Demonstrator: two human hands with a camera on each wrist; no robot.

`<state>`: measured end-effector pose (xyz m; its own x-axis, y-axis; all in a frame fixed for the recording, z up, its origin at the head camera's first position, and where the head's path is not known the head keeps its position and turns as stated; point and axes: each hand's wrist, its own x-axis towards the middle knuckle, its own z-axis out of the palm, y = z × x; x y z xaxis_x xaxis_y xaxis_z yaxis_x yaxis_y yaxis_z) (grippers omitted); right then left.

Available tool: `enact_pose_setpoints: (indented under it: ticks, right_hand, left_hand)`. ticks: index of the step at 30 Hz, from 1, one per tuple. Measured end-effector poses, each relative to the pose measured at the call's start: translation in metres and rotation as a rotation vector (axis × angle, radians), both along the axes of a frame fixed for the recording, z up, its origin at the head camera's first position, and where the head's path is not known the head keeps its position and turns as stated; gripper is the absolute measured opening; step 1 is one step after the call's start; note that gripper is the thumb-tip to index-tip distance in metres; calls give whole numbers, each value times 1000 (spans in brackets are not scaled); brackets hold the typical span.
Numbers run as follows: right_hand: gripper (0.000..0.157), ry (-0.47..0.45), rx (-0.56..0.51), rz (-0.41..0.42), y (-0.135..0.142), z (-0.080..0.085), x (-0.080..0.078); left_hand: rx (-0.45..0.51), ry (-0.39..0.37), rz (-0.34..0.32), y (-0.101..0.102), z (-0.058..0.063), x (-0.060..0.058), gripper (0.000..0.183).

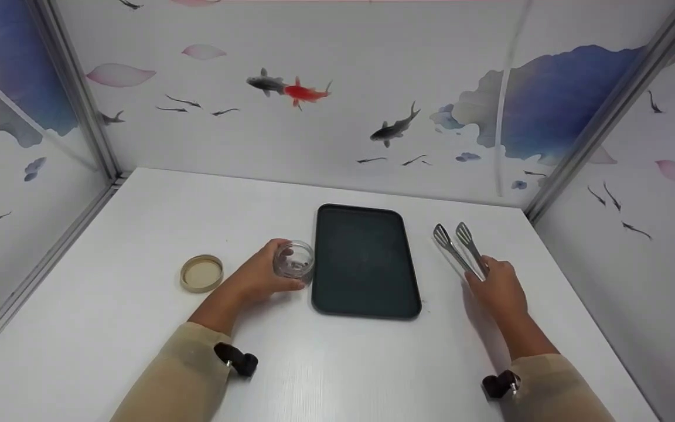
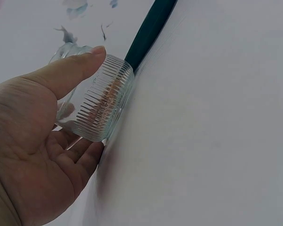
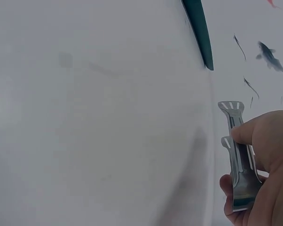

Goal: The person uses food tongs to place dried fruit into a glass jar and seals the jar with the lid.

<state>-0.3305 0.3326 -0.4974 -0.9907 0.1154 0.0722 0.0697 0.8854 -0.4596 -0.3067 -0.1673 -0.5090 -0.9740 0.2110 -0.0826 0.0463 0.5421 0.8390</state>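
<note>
A clear ribbed glass jar [image 1: 295, 261] stands at the left edge of a dark green tray [image 1: 367, 261]. My left hand [image 1: 264, 272] grips the jar, thumb on the near side and fingers round the far side. Its mouth is uncovered; through the ribs in the left wrist view, the jar [image 2: 101, 99] shows something orange-brown near its base, too blurred to name. To the right of the tray, my right hand [image 1: 500, 287] holds metal tongs [image 1: 460, 249] by the handle end. Their slotted tips point away from me and stand apart, with nothing between them.
A round beige lid [image 1: 201, 274] lies on the white table [image 1: 326, 363] left of the jar. Panels printed with fish and petals [image 1: 337, 135] wall off the back and both sides, joined by metal corner posts [image 1: 79, 88].
</note>
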Motion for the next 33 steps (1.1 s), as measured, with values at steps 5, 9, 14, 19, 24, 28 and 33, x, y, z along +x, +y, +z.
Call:
enact_pose_setpoints:
  ticks: [5, 9, 14, 19, 24, 28, 33]
  right_hand:
    - [64, -18, -15, -12, 5, -1, -2]
    - [68, -55, -22, -27, 7, 0, -1]
    - [70, -77, -1, -34, 9, -2, 0]
    - [68, -76, 11, -45, 9, -3, -1]
    - [70, -113, 22, -51, 10, -6, -1]
    - [71, -120, 24, -46, 11, -9, -2]
    - [72, -119, 34, -46, 12, -11, -2]
  left_hand:
    - [4, -2, 4, 0, 0, 0, 106]
    - [-5, -2, 10, 1, 0, -1, 106]
    - [-7, 2, 10, 1, 1, 0, 104]
    - [-12, 3, 10, 0, 0, 0, 105]
    - [-12, -1, 12, 0, 0, -1, 105]
    - [-15, 11, 4, 0, -1, -1, 106]
    - [-23, 20, -1, -1, -3, -1, 107]
